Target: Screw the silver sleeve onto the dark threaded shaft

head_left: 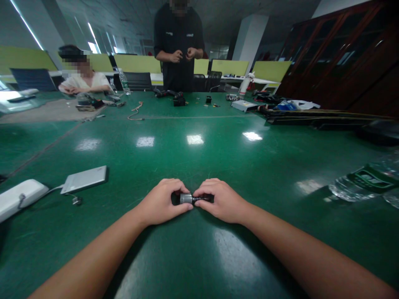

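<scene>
Low over the green table (pixel 193 166), both hands meet at a small silver metal cylinder with a thin dark shaft. My left hand (pixel 160 203) is closed around the silver cylinder (pixel 186 198), thumb below and fingers above. From the right, my right hand (pixel 226 203) pinches the dark shaft (pixel 203 199) between thumb and fingers. The cylinder lies roughly level, its shaft pointing right. Part of it is hidden behind my left fingers, and its exact kind is too small to tell.
At the left lie a flat silver box (pixel 84 180) with a cable and a white power strip (pixel 23 198). A clear water bottle (pixel 363 182) lies at the right. Across the table, one person (pixel 177 45) stands and another (pixel 87 83) sits, near scattered tools and parts.
</scene>
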### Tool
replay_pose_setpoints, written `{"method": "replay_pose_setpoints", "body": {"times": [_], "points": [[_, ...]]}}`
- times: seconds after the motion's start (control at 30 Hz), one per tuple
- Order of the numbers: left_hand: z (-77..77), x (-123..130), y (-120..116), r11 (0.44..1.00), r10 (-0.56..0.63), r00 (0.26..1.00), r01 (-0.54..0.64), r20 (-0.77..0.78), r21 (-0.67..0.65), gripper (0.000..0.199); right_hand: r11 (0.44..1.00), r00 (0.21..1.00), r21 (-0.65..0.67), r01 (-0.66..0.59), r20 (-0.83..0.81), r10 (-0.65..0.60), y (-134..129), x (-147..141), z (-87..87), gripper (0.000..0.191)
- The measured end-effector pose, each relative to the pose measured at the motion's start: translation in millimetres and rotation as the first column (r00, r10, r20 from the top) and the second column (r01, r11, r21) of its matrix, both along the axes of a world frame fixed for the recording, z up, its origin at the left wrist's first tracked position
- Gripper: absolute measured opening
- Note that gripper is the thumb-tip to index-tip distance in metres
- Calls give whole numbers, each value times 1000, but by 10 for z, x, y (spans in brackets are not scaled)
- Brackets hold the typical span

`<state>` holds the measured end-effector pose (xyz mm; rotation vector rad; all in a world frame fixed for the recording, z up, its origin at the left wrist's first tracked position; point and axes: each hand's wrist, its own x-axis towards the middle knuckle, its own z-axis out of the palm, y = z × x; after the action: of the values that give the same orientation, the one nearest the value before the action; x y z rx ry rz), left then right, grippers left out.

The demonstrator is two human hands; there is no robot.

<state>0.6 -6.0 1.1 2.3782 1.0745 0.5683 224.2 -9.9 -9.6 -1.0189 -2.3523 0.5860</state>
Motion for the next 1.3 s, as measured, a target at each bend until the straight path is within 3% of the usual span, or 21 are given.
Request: {"method": "replay_pose_setpoints", "body": {"times": [1.3], "points": [[45, 14, -14, 1000, 17, 1000, -17, 0, -8, 19, 1000, 999, -17, 20, 39, -19, 12, 59, 76, 10]]}}
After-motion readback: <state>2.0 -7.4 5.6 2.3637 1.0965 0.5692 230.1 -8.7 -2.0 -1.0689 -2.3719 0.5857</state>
